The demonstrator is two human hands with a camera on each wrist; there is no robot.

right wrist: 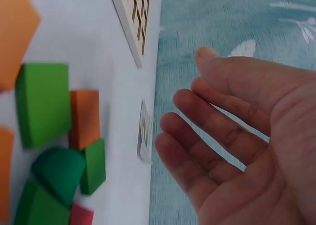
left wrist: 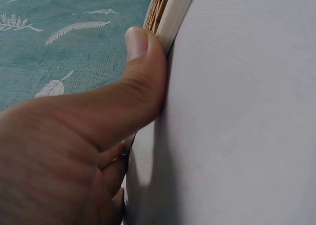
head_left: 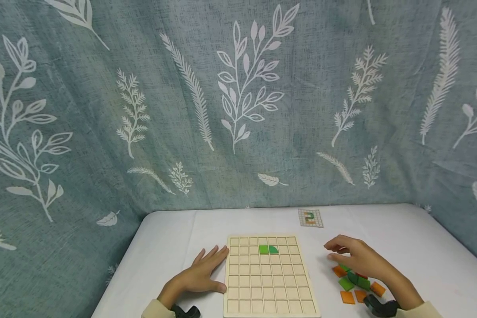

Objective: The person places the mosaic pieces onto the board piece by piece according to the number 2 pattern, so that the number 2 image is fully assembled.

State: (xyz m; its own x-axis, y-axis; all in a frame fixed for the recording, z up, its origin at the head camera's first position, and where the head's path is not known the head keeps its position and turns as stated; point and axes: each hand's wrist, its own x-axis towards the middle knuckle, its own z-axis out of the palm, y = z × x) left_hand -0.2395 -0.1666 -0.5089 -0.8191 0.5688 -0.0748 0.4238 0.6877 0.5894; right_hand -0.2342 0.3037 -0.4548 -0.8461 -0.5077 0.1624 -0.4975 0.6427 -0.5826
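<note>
A pale wooden grid board (head_left: pixel 267 280) lies on the white table. In its upper rows a light green square tile (head_left: pixel 264 249) sits beside a dark green quarter-round tile (head_left: pixel 273 249). My left hand (head_left: pixel 202 273) rests flat at the board's left edge, fingers spread, the thumb touching the rim, as the left wrist view also shows. On the right, my right hand (head_left: pixel 355 255) hovers above a loose pile of tiles with relaxed, slightly bent fingers and nothing between them. The pile holds orange tiles (head_left: pixel 347 297), green tiles (right wrist: pixel 43 104), a dark green rounded tile (right wrist: pixel 59 173) and a red piece (right wrist: pixel 80 215).
A small pattern card (head_left: pixel 311 217) with a gridded green and orange figure lies at the back of the table, right of the board. Behind the table hangs a blue-green leaf-print curtain (head_left: pixel 206 176). The white tabletop (head_left: pixel 163 238) extends left of the board.
</note>
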